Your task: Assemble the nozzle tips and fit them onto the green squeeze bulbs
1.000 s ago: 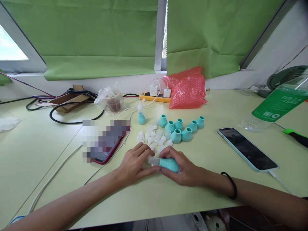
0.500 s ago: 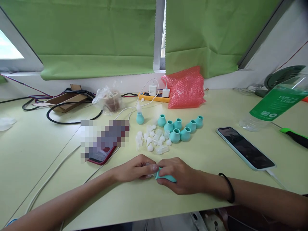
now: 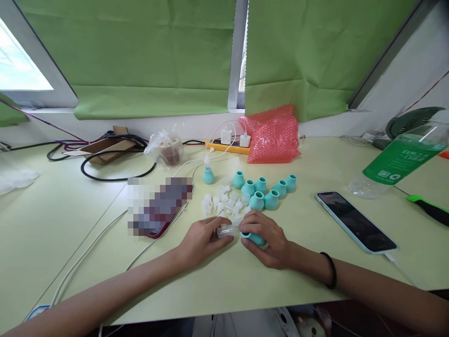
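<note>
My left hand (image 3: 200, 241) is closed on a clear plastic tube (image 3: 225, 231), its fingers and thumb on either side of it. My right hand (image 3: 269, 238) grips a teal squeeze bulb (image 3: 254, 239) lying on its side, with the open mouth facing left. A small gap separates the tube from the bulb. Just beyond my hands lies a pile of small translucent plastic parts (image 3: 220, 200). Several more teal bulbs (image 3: 257, 200) stand upright behind my right hand. One teal bulb (image 3: 208, 176) with a translucent tip stands apart, farther back.
A phone with a red case (image 3: 161, 229) lies left, beside a white cable. At right are a charging phone (image 3: 356, 222), a tilted green-labelled bottle (image 3: 403, 157) and a green-and-black handle (image 3: 430, 209). Along the back sit a power strip (image 3: 231, 148) and red bubble wrap (image 3: 273, 135).
My hands have drawn apart, leaving the clear tube in the left and the teal bulb in the right. Both hands moved slightly farther from the table's front edge. The camera view shifted a little.
</note>
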The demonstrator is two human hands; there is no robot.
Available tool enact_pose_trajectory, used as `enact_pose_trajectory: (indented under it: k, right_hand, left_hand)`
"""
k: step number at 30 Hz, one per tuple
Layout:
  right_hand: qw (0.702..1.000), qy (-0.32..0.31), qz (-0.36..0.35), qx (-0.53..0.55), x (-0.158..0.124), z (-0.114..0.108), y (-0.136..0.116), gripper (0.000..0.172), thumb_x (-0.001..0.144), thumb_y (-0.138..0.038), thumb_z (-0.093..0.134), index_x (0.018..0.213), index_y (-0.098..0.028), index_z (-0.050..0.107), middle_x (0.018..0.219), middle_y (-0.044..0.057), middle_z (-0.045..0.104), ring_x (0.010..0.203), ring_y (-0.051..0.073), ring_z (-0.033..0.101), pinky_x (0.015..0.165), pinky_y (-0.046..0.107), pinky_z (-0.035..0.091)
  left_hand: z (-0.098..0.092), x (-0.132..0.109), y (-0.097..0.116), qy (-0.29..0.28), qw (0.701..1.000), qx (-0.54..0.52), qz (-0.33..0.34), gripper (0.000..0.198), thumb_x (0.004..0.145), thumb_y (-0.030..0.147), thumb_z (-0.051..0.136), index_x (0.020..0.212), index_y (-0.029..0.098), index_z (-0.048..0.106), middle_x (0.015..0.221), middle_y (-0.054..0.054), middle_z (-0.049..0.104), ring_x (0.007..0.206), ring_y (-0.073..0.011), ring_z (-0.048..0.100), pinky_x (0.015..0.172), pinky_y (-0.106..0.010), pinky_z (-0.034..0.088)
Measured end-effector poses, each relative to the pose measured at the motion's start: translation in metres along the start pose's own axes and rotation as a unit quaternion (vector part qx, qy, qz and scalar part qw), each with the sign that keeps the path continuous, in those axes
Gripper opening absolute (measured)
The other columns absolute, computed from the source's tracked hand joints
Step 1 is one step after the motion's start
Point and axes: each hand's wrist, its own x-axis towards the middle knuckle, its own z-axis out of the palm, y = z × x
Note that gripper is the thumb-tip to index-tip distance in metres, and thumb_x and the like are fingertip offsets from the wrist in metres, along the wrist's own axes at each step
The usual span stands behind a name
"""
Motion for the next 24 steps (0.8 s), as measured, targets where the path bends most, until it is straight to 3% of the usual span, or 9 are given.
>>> enact_pose_trajectory:
  k: [3, 7, 10, 13, 17, 21, 24]
  right_hand:
    - [0.998, -0.025, -0.004, -0.049, -0.003, -0.005, 0.001, 0.021, 0.072, -0.009, 0.052, 0.09, -0.018, 0.047, 0.083, 0.005, 0.059, 0.082, 0.02, 0.05, 0.073, 0.04, 0.043]
    - [0.993, -0.004, 0.022, -0.118, -0.009, -0.023, 0.007, 0.02, 0.071, -0.01, 0.055, 0.087, -0.019, 0.048, 0.086, 0.006, 0.062, 0.082, 0.021, 0.051, 0.071, 0.041, 0.043]
    - [0.989, 0.046, 0.064, -0.122, -0.015, -0.035, 0.017, 0.018, 0.069, -0.011, 0.058, 0.079, -0.02, 0.046, 0.085, 0.006, 0.062, 0.077, 0.019, 0.054, 0.068, 0.037, 0.046]
    - [0.984, 0.06, 0.097, -0.137, -0.024, -0.04, 0.028, 0.018, 0.069, -0.014, 0.06, 0.075, -0.02, 0.044, 0.085, 0.007, 0.062, 0.077, 0.018, 0.057, 0.068, 0.036, 0.048]
    - [0.976, 0.094, 0.056, -0.187, -0.033, -0.041, 0.043, 0.021, 0.066, -0.015, 0.063, 0.075, -0.019, 0.045, 0.085, 0.007, 0.062, 0.079, 0.018, 0.059, 0.068, 0.033, 0.049]
    - [0.971, 0.106, 0.023, -0.214, -0.034, -0.04, 0.05, 0.019, 0.065, -0.017, 0.064, 0.073, -0.019, 0.047, 0.084, 0.007, 0.062, 0.077, 0.017, 0.059, 0.065, 0.031, 0.05]
    - [0.972, 0.088, 0.035, -0.213, -0.032, -0.04, 0.048, 0.017, 0.065, -0.02, 0.064, 0.074, -0.019, 0.049, 0.083, 0.007, 0.061, 0.077, 0.018, 0.059, 0.067, 0.033, 0.05]
  left_hand:
    - [0.001, -0.002, -0.001, 0.002, 0.992, 0.129, 0.018, 0.031, 0.079, 0.033, 0.046, 0.106, 0.02, 0.047, 0.083, -0.002, 0.056, 0.066, -0.0139, 0.054, 0.059, -0.024, 0.04]
    - [0.001, 0.001, -0.003, -0.002, 0.973, 0.231, 0.011, 0.028, 0.08, 0.033, 0.042, 0.104, 0.019, 0.046, 0.094, -0.005, 0.053, 0.074, -0.0187, 0.058, 0.059, -0.028, 0.043]
    - [-0.001, 0.003, -0.002, 0.011, 0.97, 0.242, -0.005, 0.025, 0.079, 0.035, 0.043, 0.097, 0.018, 0.047, 0.094, -0.005, 0.053, 0.07, -0.0184, 0.057, 0.058, -0.029, 0.043]
    - [-0.012, 0.002, -0.003, 0.021, 0.975, 0.219, 0.023, 0.028, 0.076, 0.037, 0.047, 0.096, 0.017, 0.047, 0.09, -0.004, 0.053, 0.065, -0.0156, 0.055, 0.057, -0.027, 0.042]
    - [-0.041, -0.002, -0.012, 0.014, 0.975, 0.217, 0.042, 0.025, 0.08, 0.036, 0.04, 0.093, 0.018, 0.053, 0.076, -0.002, 0.054, 0.063, -0.0128, 0.053, 0.058, -0.023, 0.041]
    - [-0.066, -0.007, -0.023, 0.009, 0.936, 0.348, -0.049, 0.026, 0.079, 0.031, 0.041, 0.094, 0.019, 0.058, 0.082, -0.005, 0.056, 0.068, -0.0165, 0.054, 0.06, -0.027, 0.041]
    - [-0.068, -0.007, -0.026, -0.013, 0.901, 0.429, -0.059, 0.026, 0.078, 0.025, 0.041, 0.094, 0.017, 0.061, 0.083, -0.008, 0.055, 0.082, -0.0216, 0.051, 0.065, -0.029, 0.042]
